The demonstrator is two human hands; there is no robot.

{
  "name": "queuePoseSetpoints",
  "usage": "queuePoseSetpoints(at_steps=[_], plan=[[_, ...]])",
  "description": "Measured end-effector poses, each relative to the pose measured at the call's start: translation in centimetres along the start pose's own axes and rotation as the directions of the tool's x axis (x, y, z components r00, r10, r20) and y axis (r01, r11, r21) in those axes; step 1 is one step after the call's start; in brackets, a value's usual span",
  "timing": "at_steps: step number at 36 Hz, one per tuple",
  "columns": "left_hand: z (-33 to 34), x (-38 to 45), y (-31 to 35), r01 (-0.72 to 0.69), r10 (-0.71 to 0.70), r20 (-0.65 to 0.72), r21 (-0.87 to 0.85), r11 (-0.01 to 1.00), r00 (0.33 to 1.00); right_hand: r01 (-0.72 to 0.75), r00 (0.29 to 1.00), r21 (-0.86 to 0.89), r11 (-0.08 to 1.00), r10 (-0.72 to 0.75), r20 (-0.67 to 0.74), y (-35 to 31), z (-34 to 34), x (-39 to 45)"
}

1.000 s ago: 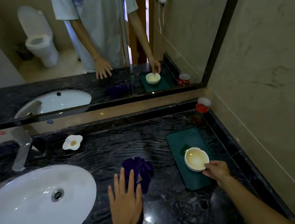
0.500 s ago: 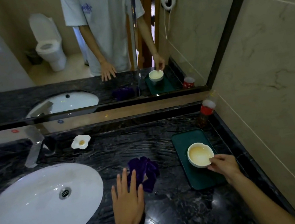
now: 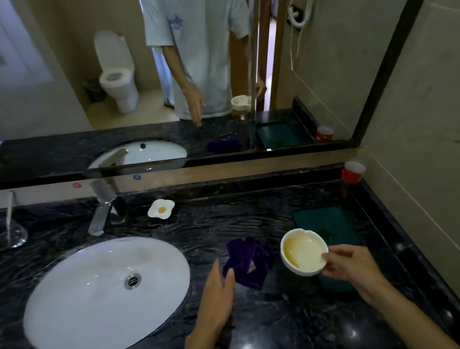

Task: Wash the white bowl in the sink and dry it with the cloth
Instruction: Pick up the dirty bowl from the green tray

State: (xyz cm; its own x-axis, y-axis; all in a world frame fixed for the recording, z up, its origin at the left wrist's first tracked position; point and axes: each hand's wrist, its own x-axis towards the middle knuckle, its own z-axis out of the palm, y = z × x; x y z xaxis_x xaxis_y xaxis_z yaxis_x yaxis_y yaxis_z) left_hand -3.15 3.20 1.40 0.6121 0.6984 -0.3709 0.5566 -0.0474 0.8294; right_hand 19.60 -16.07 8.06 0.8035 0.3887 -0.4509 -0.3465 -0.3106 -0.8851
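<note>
One white bowl [image 3: 304, 251], one purple cloth [image 3: 247, 259], one sink [image 3: 106, 297], one green tray [image 3: 330, 227], one tap [image 3: 103, 207] and one small egg-shaped dish [image 3: 161, 209] are on show. The right hand [image 3: 349, 265] pinches the bowl's near rim, thumb inside; a yellowish film, perhaps residue, coats its inside. Half a second ago the bowl sat over the tray; now it is lifted clear, between tray and cloth. The left hand [image 3: 217, 295], fingers loosely apart and empty, has turned edge-on beside the cloth.

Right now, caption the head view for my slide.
Right hand carries the dirty white bowl from tray toward sink.
</note>
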Motion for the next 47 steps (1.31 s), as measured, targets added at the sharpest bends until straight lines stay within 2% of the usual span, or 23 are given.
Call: queuePoseSetpoints(at_steps=[4,7,10,14,18,22,31,38,47], plan=[[-1.5,-1.1,-0.1,0.108,-0.107,0.041,-0.023,0.994,0.993,0.014,0.998,-0.014,1.000,-0.013,0.059,-0.8,2.0,-2.0],[-2.5,-2.3,-0.2,0.070,-0.067,0.072,-0.044,0.997,0.995,0.029,0.993,-0.034,0.999,-0.025,0.117,-1.3,3.5,-3.4],[-3.2,-3.1,-0.1,0.110,-0.087,0.110,-0.223,0.969,0.990,0.043,0.985,-0.070,0.997,-0.031,0.170,-1.5,5.0,-4.6],[-4.3,-3.9,1.0,0.155,-0.088,0.153,-0.508,0.847,0.984,0.065,0.969,-0.101,0.993,-0.039,0.245,-1.6,6.9,-6.0],[-5.8,-4.9,1.9,0.130,-0.027,0.167,-0.646,0.752,0.986,0.079,0.947,-0.125,0.989,-0.036,0.318,-1.7,9.1,-7.2],[-7.3,-5.6,1.9,0.126,0.012,0.188,-0.701,0.702,0.982,0.085,0.929,-0.147,0.985,-0.025,0.369,-1.6,11.4,-7.9],[-12.4,-6.1,-0.3,0.161,-0.047,0.163,-0.812,0.561,0.986,0.200,0.887,-0.227,0.953,-0.078,0.455,-2.3,17.4,-8.8],[-17.9,-5.4,-3.6,0.182,-0.070,0.171,-0.831,0.526,0.983,0.237,0.854,-0.288,0.928,-0.058,0.517,-2.9,23.5,-9.4],[-26.0,-3.1,-7.8,0.185,-0.147,0.123,-0.803,0.567,0.982,0.204,0.826,-0.232,0.951,-0.040,0.562,-2.4,32.5,-10.8]])
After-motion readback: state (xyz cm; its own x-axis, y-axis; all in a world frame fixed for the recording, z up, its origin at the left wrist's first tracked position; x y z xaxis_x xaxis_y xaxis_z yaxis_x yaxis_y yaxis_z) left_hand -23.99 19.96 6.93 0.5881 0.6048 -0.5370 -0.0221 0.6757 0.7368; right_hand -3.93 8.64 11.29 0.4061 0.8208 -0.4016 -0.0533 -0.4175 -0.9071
